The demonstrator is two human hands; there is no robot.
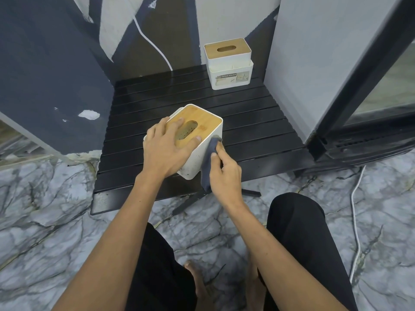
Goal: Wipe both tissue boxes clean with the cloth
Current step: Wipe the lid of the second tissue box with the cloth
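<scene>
Low black slatted table [258, 122] on a grey marble-pattern floor [56, 221]. Near tissue box, white plastic body with light wooden lid and oval slot [202, 129], sits at the table's front middle, tilted, one bottom corner toward the camera. Left hand [166, 147] lies flat on top of it, fingers spread and mostly straight over the wooden lid, thumb reaching to the lid's near right edge, palm over the box's left side; it presses the box down, not curled round anything. Right hand [224, 173] pinches a dark grey-blue cloth [208, 162] between thumb and curled fingers; cloth is pressed against the box's white right side face, upper end bunched at the top right corner of the box, lower end hanging past the table's front edge. Dark specks show on the white side wall low near the bottom corner. Second tissue box, white with a wooden lid and oval slot, printed label reading "TISSUE HOLDER" on its front compartment [229, 63], stands upright at the table's far right corner, just beside the pale grey panel [303, 63] on the right, well apart from both hands. White cable [356, 221] runs along the floor at right, near a black-framed glass door [359, 86]. Dark blue-grey wall with chipped white patches [45, 75] on the left. Person's black-trousered knees [298, 232] and a bare foot [197, 281] at bottom of frame.
</scene>
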